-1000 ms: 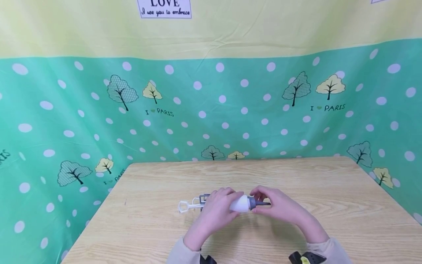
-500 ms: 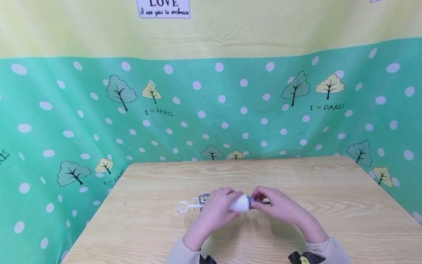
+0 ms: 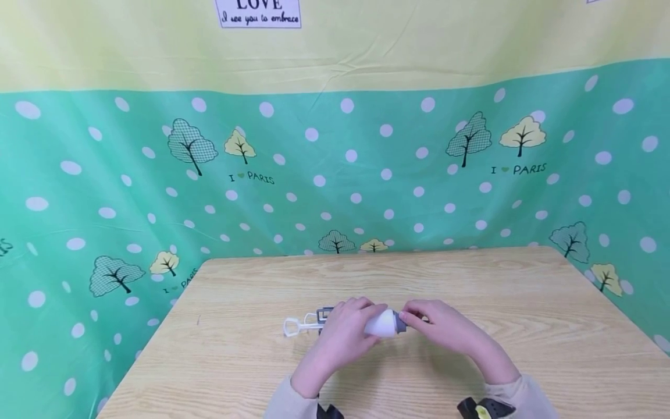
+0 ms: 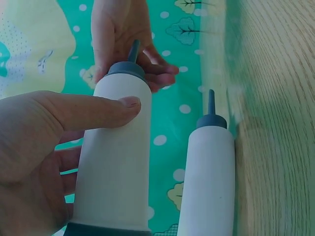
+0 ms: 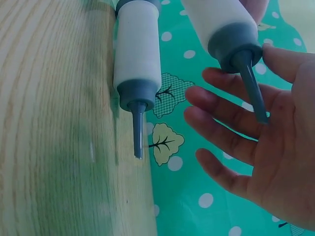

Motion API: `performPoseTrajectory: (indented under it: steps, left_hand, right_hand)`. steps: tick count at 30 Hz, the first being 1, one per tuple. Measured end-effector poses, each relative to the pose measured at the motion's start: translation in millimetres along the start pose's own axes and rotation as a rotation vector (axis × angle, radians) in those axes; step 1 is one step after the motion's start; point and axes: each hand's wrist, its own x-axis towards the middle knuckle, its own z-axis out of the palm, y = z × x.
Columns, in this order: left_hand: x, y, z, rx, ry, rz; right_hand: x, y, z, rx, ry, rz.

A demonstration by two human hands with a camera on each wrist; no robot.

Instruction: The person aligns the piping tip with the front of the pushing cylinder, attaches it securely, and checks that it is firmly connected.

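My left hand [image 3: 348, 331] grips a white tube [image 3: 381, 324] that lies level above the table, thumb on top and fingers round the far side. A grey cap [image 5: 236, 46] with a thin tapered nozzle [image 5: 253, 91] sits on its right end. My right hand [image 3: 442, 326] has thumb and forefinger at this cap, pinching it. In the right wrist view its other fingers spread loosely past the nozzle. Both wrist views show a second, similar white tube [image 4: 206, 182] beside the first, its nozzle pointing the same way; the head view hides it.
Left of my left hand, a grey frame part [image 3: 323, 315] and white loop-shaped handles [image 3: 293, 327] stick out. The wooden table [image 3: 251, 372] stretches round both hands. A green dotted cloth [image 3: 366, 174] hangs behind its far edge.
My right thumb and forefinger have shifted from around the nozzle onto the cap, and the fingers have drawn in. The left hand and its tube stay nearly still.
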Motion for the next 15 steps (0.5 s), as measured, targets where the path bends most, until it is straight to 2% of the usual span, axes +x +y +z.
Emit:
performPoseTrajectory:
  steps: [3,6,10,15]
  left_hand:
    - [-0.6,-0.6,-0.4,-0.006,-0.001,-0.008]
    - [-0.3,-0.7,-0.6,-0.002,0.0,-0.009]
    - [-0.3,-0.9,-0.8,0.001,0.003,-0.009]
    - [-0.2,-1.0,-0.4,-0.003,0.006,-0.01]
  right_hand:
    - [-0.5,-1.8,-0.1,0.051,0.009,0.005]
    - [-1.6,-1.9,-0.5,0.068,0.029,-0.032]
    - [-1.6,-2.2,-1.9,0.032,0.053,-0.091]
    - [-1.4,-3.3,-2.0,0.024,0.056,-0.105]
